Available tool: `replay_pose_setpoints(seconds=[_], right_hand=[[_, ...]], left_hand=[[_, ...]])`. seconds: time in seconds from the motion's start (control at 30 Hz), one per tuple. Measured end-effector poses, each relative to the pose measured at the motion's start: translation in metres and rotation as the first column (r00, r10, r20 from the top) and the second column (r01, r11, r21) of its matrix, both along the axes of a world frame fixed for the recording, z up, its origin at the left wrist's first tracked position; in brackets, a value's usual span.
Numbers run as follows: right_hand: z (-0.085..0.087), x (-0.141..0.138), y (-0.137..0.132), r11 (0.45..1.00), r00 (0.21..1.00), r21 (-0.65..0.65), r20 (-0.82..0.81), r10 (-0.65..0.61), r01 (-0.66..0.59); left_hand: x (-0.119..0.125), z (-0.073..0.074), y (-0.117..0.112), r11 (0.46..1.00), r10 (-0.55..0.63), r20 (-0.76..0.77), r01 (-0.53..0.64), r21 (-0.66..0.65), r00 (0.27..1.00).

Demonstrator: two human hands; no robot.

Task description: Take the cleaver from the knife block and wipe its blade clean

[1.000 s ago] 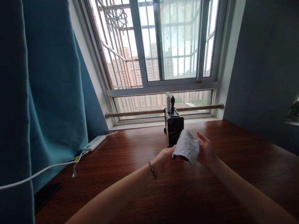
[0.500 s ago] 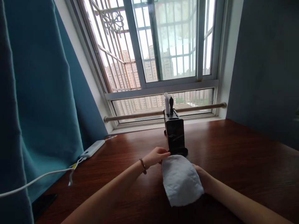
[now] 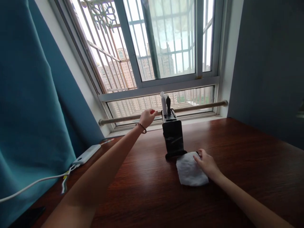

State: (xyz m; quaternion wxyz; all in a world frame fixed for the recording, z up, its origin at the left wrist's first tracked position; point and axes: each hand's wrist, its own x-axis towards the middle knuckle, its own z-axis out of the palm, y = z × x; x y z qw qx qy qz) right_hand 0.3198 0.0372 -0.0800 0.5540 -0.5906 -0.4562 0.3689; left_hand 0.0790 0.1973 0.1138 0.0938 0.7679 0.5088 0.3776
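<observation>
Holding hand: your right hand (image 3: 209, 164), thumb on top of the white cloth (image 3: 190, 173), clamped on its right edge; fingers partly hidden.
Cloth: spread low over the brown table (image 3: 135, 167), right by the near foot of the black holder (image 3: 173, 136); can't tell if they touch.
Free-side hand: your left hand (image 3: 147, 118), arm stretched out, fingers curled, just left of the holder's top; can't tell if the tips meet or grip anything.
Bracelet: on your left wrist (image 3: 142, 128).
Holder: upright, with a white item (image 3: 163, 104) and a black handle (image 3: 168, 104) sticking up side by side.
Table's left: white power strip (image 3: 87, 154), white cord (image 3: 35, 181), near the blue curtain (image 3: 26, 107).
Behind holder: rail (image 3: 201, 107) crossing the window (image 3: 171, 38).
</observation>
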Motion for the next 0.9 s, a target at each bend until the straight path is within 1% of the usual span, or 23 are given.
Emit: replay_pose_setpoints(seconds=[0.03,0.07,0.1,0.13,0.17,0.2,0.23,0.27,0.33,0.47,0.6,0.73,0.83,0.9], right_hand=[[0.002,0.000,-0.002,0.994,0.964,0.107,0.258,-0.059,0.032],[0.004,-0.001,-0.006,0.979,0.869,0.204,0.486,-0.091,-0.011],[0.006,-0.004,-0.010,0.960,0.742,0.251,0.666,-0.079,-0.123],[0.007,-0.008,-0.015,0.938,0.621,0.225,0.784,-0.013,-0.265],[0.007,-0.013,-0.019,0.910,0.534,0.152,0.841,0.085,-0.385],[0.006,-0.017,-0.022,0.879,0.465,0.066,0.866,0.184,-0.472],[0.004,-0.020,-0.024,0.860,0.414,0.000,0.877,0.245,-0.510],[0.002,-0.023,-0.025,0.854,0.380,-0.044,0.883,0.276,-0.518],[-0.005,-0.027,-0.025,0.877,0.358,-0.066,0.896,0.262,-0.476],[-0.014,-0.029,-0.021,0.908,0.390,-0.037,0.895,0.216,-0.418],[-0.011,-0.028,-0.021,0.901,0.415,-0.002,0.887,0.201,-0.433],[-0.006,-0.026,-0.022,0.894,0.430,0.002,0.877,0.214,-0.449],[-0.005,-0.025,-0.022,0.887,0.442,0.020,0.872,0.211,-0.462],[-0.005,-0.025,-0.021,0.889,0.445,0.019,0.870,0.211,-0.458]], left_hand=[[0.006,0.004,0.007,1.000,0.001,0.013,-0.001,0.017,1.000],[0.012,0.008,0.013,1.000,-0.006,0.025,0.005,0.030,1.000],[0.018,0.011,0.018,0.999,-0.018,0.034,0.017,0.040,0.999],[0.024,0.014,0.023,0.999,-0.032,0.040,0.030,0.046,0.999],[0.030,0.016,0.027,0.998,-0.045,0.044,0.043,0.046,0.998],[0.035,0.018,0.030,0.998,-0.053,0.044,0.052,0.043,0.998],[0.040,0.020,0.033,0.998,-0.056,0.041,0.054,0.035,0.998],[0.044,0.021,0.036,0.998,-0.052,0.036,0.051,0.024,0.998],[0.050,0.023,0.041,1.000,-0.031,0.019,0.031,-0.003,0.999],[0.058,0.024,0.050,0.998,0.018,-0.006,-0.019,-0.062,1.000],[0.064,0.022,0.058,0.994,0.044,0.049,-0.039,-0.105,0.998],[0.067,0.021,0.063,0.994,0.030,0.143,-0.015,-0.110,0.989],[0.067,0.028,0.067,0.998,0.005,0.238,0.011,-0.067,0.971],[0.066,0.039,0.069,0.999,-0.021,0.310,0.029,-0.019,0.950]])
